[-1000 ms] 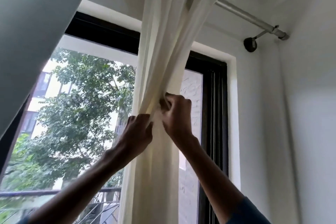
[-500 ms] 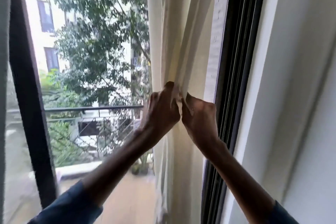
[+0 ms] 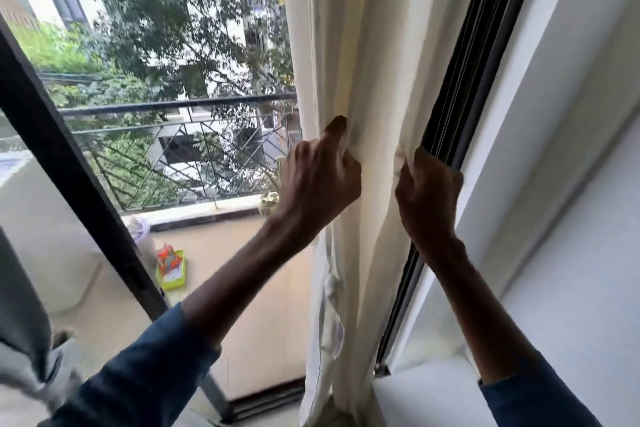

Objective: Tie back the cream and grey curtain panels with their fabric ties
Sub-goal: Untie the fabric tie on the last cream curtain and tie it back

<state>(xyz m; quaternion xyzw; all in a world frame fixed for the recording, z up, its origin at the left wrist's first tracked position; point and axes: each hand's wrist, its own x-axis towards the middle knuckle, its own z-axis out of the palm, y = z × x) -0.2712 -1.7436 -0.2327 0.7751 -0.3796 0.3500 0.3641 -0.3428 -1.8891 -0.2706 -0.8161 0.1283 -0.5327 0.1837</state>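
Head view: left grip (image 3: 318, 180) and right grip (image 3: 427, 191) each clench folds of the cream curtain (image 3: 374, 45), which hangs vertically.

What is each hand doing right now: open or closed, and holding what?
Left hand: closed, gripping a fold of the gathered cream fabric curtain.
Right hand: closed, gripping the same curtain's right side.

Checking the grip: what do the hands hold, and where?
The cream curtain: left hand pinches its window-side folds, right hand grips its frame-side edge.
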